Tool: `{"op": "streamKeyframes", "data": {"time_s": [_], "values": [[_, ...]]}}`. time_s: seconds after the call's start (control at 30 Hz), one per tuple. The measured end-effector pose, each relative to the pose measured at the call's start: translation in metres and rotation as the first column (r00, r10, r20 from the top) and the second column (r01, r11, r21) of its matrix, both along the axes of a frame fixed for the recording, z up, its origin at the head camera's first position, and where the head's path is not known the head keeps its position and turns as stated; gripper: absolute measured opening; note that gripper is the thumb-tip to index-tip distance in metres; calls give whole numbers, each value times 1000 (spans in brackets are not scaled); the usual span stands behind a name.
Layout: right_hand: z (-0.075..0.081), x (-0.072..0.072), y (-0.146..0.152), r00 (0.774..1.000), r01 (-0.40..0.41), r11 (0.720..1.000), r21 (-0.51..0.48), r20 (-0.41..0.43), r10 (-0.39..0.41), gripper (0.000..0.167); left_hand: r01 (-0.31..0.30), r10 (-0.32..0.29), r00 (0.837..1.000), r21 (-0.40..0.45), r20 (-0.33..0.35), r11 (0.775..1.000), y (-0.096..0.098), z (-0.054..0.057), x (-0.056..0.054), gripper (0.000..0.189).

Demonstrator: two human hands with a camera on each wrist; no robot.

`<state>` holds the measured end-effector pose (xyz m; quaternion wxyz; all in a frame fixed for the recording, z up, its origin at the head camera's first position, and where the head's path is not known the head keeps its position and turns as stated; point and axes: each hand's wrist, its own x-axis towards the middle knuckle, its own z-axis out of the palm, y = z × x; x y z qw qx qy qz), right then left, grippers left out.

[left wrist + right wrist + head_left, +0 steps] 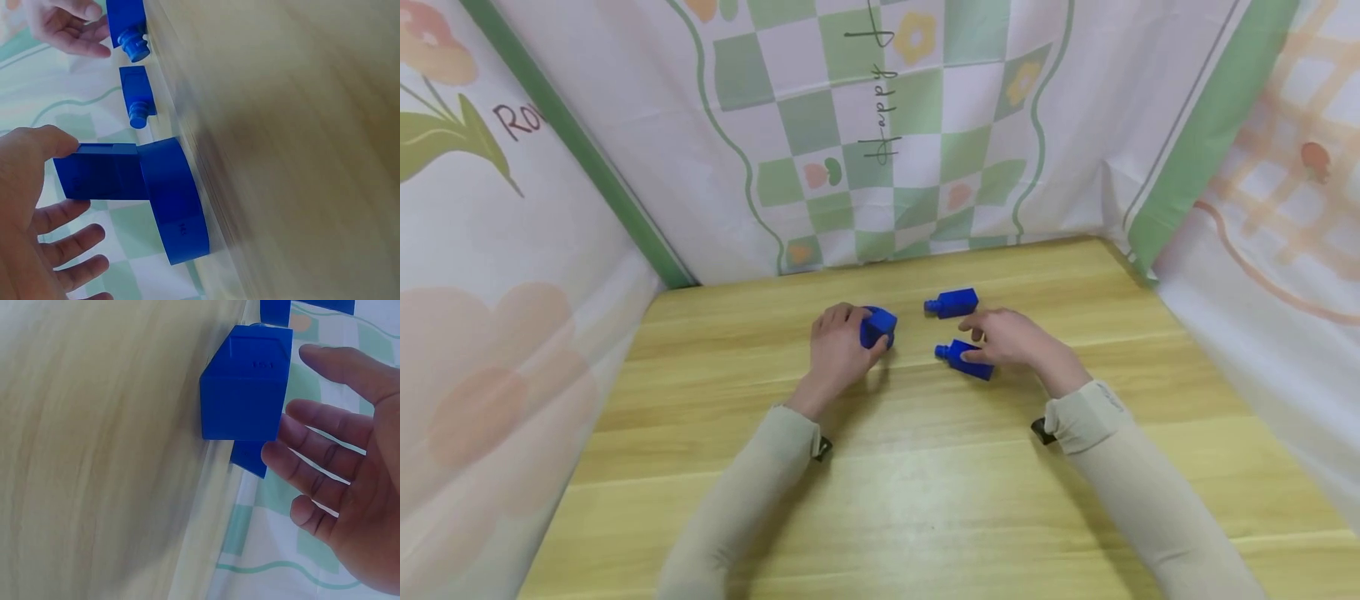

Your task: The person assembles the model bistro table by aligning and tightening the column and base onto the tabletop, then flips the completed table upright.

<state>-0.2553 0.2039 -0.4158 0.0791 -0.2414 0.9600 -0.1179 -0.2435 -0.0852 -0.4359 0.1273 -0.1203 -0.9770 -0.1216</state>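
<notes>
Table (917,508), wood-grained | left hand (838,346) pinches blue block (881,322); step seems steadying it | right hand (1011,337) spread at near bottle (957,356), contact unclear; next move likely calls for curling round it | round base (175,200) at block's foot, left | block upright, long axis vertical | far bottle (957,303) and near 1 lie right, axes roughly left-right, necks left

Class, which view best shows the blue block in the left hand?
Left wrist: a long side of the blue block faces the camera. The head view shows its top, the left hand hiding part; the right wrist view, apparently only a sliver.
</notes>
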Motion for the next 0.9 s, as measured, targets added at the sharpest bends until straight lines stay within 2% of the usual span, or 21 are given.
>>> {"op": "streamKeyframes", "data": {"time_s": [0.27,0.57,0.9], "values": [[2,2,2,1000,-23,999,41,21,22,58,29,-29,1000,12,-5,1000,-9,1,2,49],[-1,-1,5,999,-7,999,51,33,6,60,19,-18,1000,51,-12,999,-18,3,-1,48],[-2,1,6,998,-16,998,59,55,12,61,13,-15,998,36,66,999,-22,6,-3,49]]}}
